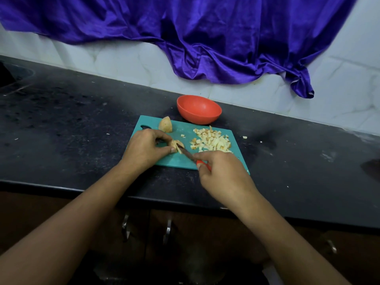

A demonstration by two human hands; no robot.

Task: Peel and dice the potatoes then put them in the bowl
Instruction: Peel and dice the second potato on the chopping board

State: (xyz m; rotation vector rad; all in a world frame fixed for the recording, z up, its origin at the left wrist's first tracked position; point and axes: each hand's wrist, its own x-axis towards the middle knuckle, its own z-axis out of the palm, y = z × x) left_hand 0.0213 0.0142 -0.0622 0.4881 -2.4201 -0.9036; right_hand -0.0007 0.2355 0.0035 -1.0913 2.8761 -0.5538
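Two bare forearms (82,212) are extended from the lower edge over the dark worktop (72,120). A potato piece (177,144) is pinched on the teal cutting board (178,159) by the curled fingers of the left hand (144,148). A red-handled knife (186,152) is clamped in the grip of the right hand (222,171), its blade laid against that piece. A heap of diced potato (211,140) is seen on the board's right part, a potato half (165,124) near its far edge. The orange-red bowl (199,109) is placed just behind the board. A purple cloth (205,38) is draped over the tiled wall (123,58).
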